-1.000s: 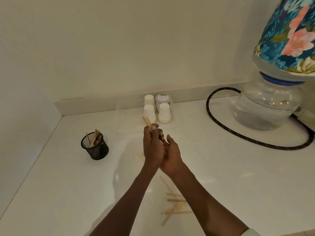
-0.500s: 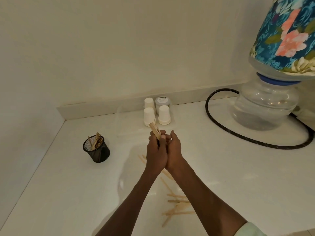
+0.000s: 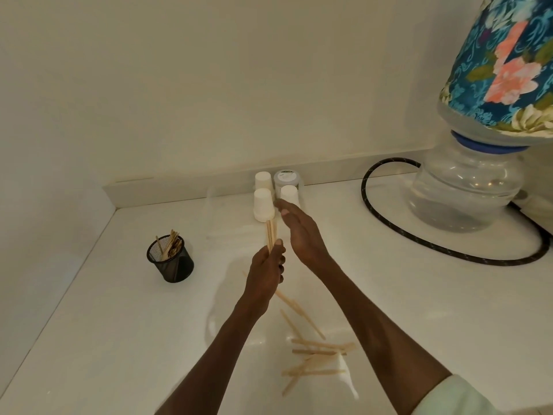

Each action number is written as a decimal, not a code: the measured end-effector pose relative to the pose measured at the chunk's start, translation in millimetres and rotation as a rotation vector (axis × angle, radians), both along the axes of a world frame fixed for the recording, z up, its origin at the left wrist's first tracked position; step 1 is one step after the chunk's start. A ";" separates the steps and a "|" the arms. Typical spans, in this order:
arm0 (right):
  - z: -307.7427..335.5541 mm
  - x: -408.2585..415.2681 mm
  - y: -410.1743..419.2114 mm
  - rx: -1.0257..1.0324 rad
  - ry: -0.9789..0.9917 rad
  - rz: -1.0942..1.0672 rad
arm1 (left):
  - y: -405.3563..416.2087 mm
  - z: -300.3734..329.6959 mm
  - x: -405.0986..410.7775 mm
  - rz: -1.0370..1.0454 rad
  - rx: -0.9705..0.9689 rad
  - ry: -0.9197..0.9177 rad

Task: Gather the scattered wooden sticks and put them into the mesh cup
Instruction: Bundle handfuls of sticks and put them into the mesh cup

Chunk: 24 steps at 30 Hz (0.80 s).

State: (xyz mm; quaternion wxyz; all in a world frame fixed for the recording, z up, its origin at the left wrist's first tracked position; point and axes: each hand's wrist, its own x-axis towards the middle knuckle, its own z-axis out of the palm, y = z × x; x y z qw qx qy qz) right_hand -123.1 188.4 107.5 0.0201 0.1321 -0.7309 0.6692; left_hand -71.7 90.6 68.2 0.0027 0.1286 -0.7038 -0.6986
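Observation:
My left hand [image 3: 267, 269] is closed around a small bundle of wooden sticks [image 3: 271, 232] that point upward, above the middle of the white counter. My right hand [image 3: 300, 232] is just to the right of the bundle, flat, fingers extended, holding nothing. The black mesh cup [image 3: 170, 262] stands to the left of my hands with several sticks standing in it. More loose sticks [image 3: 314, 351] lie scattered on the counter between my forearms, nearer to me.
Several small white cups [image 3: 263, 205] and a grey-lidded jar [image 3: 286, 178] stand at the back wall. A clear water bottle base [image 3: 466, 199] with a floral cover [image 3: 508, 64] sits at the right, ringed by a black hose [image 3: 389, 223]. A wall borders the counter's left side.
My hands were pressed together around the sticks. Now my right hand has come away and opened, and my left hand alone holds the bundle, more upright.

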 end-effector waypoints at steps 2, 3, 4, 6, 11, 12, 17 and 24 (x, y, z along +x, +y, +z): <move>7.4 -3.4 3.9 0.167 0.072 0.118 | -0.6 -0.8 0.2 -0.023 -0.003 0.001; 10.5 -3.8 5.4 0.256 0.093 0.182 | -0.8 -0.7 0.1 -0.022 0.011 -0.001; 12.3 -3.7 6.2 0.338 0.109 0.233 | -1.0 -0.2 -0.2 -0.018 0.033 -0.006; 12.8 -3.4 6.6 0.439 0.136 0.282 | -2.0 1.3 -0.7 -0.018 0.064 -0.023; 10.8 -3.8 3.8 0.485 0.154 0.304 | -8.2 3.5 3.7 -0.033 -0.085 -0.021; 10.3 -5.4 4.1 0.473 0.165 0.262 | -9.9 4.2 4.3 -0.025 -0.143 -0.002; 10.3 -11.7 3.7 0.452 0.113 0.264 | -19.3 7.1 4.0 -0.023 -0.244 0.067; 15.1 -14.7 4.0 0.374 0.007 0.150 | -39.3 2.1 6.1 -0.067 -0.023 0.014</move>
